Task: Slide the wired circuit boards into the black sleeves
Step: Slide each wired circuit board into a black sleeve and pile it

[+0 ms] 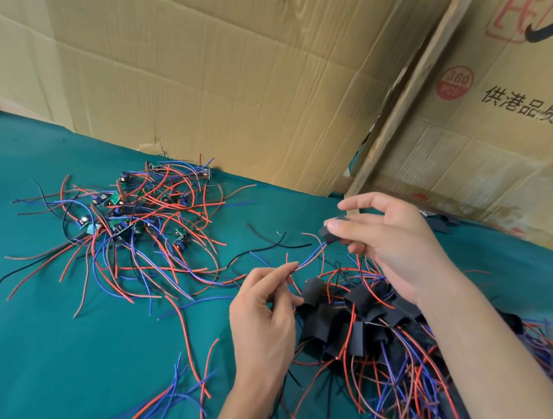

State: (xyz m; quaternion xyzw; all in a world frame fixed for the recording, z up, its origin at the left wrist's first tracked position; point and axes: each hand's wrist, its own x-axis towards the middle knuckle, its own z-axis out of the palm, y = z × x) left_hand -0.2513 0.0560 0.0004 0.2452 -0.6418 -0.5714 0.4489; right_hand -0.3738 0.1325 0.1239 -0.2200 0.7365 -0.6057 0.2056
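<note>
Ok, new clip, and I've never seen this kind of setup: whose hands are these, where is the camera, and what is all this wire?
There is no machine here: a person works bare-handed, filmed by a camera on their head looking down. The right hand pinches a black sleeve with red and blue wires trailing out; the left hand pinches those wires. On the green table cover, a pile of bare wired circuit boards lies to the left, and a pile of sleeved ones under the right arm.

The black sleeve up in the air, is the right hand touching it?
Touching. The head view shows the right hand pinching the black sleeve between thumb and fingers, above the table.
</note>
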